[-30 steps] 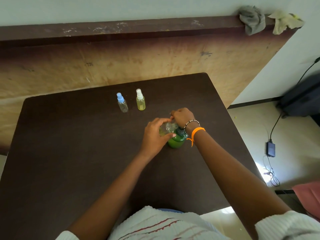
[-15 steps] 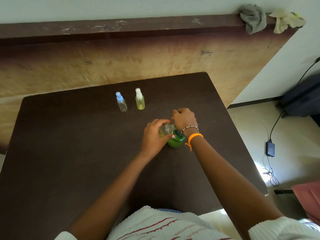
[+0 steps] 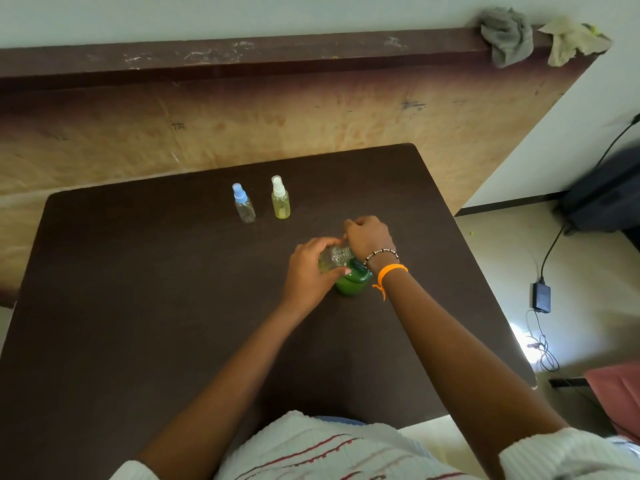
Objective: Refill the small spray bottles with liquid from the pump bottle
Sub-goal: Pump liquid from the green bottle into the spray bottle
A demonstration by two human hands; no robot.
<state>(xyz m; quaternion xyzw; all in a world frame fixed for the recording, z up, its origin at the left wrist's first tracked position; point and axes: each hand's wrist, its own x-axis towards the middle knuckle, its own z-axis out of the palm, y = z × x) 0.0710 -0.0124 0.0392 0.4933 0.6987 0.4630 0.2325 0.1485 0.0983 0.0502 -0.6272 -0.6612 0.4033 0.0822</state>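
The left hand (image 3: 308,268) is gripping a clear spray bottle (image 3: 334,259), tilted, against the green pump bottle (image 3: 353,284) under the curled right hand (image 3: 367,237); a misaligned neck could be spilling liquid onto the counter (image 3: 138,306).

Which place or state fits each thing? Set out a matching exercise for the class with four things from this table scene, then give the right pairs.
Things:
1. blue-capped spray bottle
2. white-capped spray bottle
3. green pump bottle
4. clear small bottle

Places or states:
A. held tilted in the left hand
B. stands on the table, partly under the right hand's wrist
C. yellowish body, stands alone
D. clear body, stands alone

Pairs: 1-D, 2-C, 3-B, 4-A
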